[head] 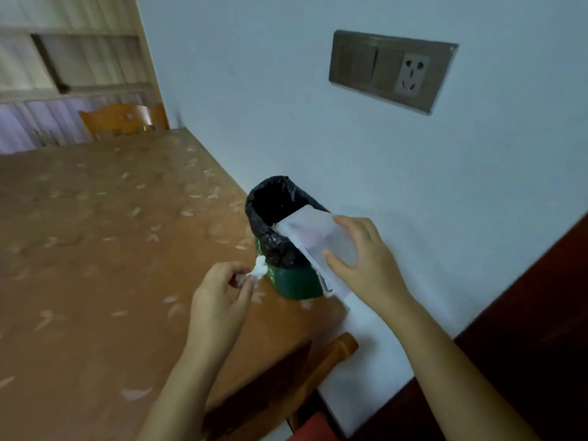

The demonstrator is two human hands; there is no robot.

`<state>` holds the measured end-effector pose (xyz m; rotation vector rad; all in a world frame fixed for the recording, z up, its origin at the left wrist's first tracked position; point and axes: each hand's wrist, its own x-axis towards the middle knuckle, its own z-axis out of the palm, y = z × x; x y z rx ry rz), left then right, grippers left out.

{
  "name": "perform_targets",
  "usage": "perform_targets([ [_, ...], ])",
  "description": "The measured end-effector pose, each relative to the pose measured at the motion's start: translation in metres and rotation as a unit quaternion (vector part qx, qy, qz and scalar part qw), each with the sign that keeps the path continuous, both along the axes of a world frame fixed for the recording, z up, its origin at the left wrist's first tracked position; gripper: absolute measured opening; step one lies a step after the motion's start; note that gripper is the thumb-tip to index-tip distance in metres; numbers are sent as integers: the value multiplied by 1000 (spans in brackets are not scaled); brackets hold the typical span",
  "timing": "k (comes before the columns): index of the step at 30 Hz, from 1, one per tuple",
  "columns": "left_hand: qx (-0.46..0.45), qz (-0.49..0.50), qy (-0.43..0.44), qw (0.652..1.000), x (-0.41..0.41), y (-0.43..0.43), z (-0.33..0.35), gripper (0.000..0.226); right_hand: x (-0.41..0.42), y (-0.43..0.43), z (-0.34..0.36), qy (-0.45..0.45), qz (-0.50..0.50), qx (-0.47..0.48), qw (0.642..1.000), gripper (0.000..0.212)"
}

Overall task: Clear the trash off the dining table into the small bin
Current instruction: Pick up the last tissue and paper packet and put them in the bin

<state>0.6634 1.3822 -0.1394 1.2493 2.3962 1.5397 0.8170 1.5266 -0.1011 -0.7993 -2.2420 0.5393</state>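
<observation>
A small green bin (294, 283) lined with a black bag (270, 240) stands on the brown dining table (95, 249), close to the wall. My right hand (366, 262) grips a translucent white plastic wrapper (315, 232), whose far end reaches over the bin's open mouth. My left hand (219, 300) pinches a small crumpled white tissue (260, 268) just left of the bin, level with its side.
The pale blue wall (350, 148) runs along the table's right edge and carries a switch-and-socket panel (391, 70). One wooden chair (124, 120) stands at the table's far end. Another chair's top (337, 348) shows below the near corner.
</observation>
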Motion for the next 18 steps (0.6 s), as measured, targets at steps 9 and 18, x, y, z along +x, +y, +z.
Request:
perform_targets([
  [9, 21, 37, -18, 999, -64, 51, 2, 11, -95, 78, 10, 22, 29, 24, 999, 47],
  [18, 29, 47, -22, 998, -69, 60, 2, 16, -128, 111, -25, -71, 19, -7, 997, 48],
])
